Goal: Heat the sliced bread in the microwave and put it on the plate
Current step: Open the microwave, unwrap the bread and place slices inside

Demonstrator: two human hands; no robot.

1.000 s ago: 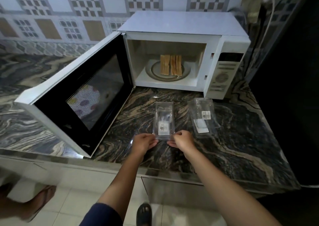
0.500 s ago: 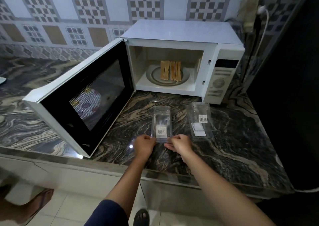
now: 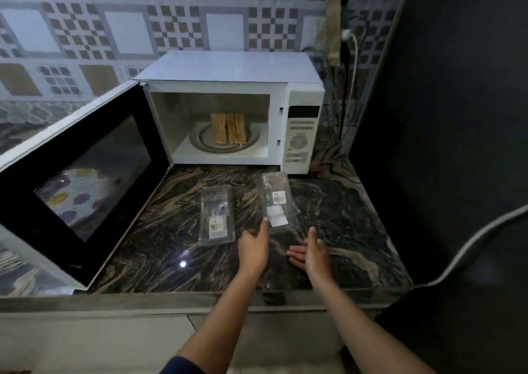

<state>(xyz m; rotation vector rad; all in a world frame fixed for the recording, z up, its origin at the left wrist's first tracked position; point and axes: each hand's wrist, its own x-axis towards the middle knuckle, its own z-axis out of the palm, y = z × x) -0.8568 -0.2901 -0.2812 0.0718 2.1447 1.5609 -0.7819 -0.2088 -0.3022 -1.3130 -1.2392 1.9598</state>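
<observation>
Both hands hover open over the counter point(image 3: 328, 202): left hand point(image 3: 254, 249) just beside one clear packet point(image 3: 217, 216) (another point(image 3: 277, 199) ahead), right hand point(image 3: 311, 255) empty.

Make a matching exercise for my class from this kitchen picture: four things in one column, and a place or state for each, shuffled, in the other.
Things:
1. toasted brown bread slices
2. white microwave door
3. clear plastic packet nearer the door
4. person's left and right hands

Places or states:
A. swung wide open
B. empty, over the marbled counter
C. on the glass turntable inside
D. flat on the counter, untouched

Pairs: 1-C, 2-A, 3-D, 4-B
</observation>
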